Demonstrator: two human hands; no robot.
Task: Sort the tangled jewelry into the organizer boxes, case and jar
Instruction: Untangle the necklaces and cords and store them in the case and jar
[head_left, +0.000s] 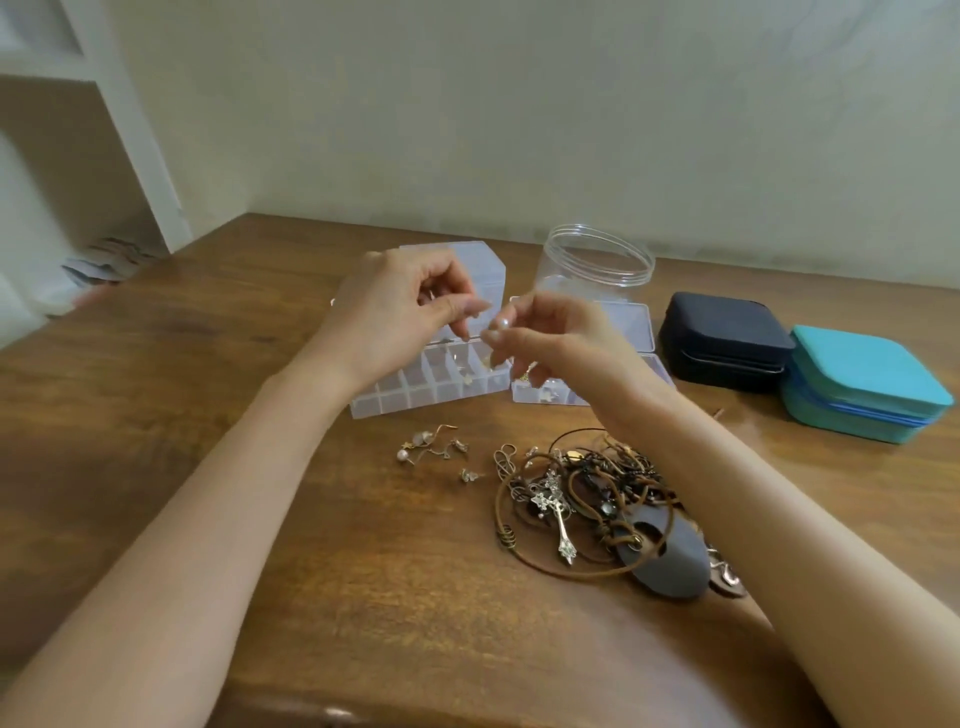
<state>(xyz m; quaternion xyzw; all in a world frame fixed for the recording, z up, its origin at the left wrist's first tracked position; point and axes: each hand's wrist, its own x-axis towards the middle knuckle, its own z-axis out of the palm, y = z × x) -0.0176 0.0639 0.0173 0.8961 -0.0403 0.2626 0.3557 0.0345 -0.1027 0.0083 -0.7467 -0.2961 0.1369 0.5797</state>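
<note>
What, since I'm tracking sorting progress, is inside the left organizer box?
Small pale pieces lie in the right-hand compartments of the left organizer box; the front-left ones look bare. The left hand hides part of the back row.

Brown wooden table (208, 364), pale wall (519, 104), white frame (130, 130), striped pile (111, 260)

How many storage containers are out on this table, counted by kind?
Clear divided boxes: 2
Clear jar: 1
Zip cases, one navy and one teal: 2
Total: 5
</note>
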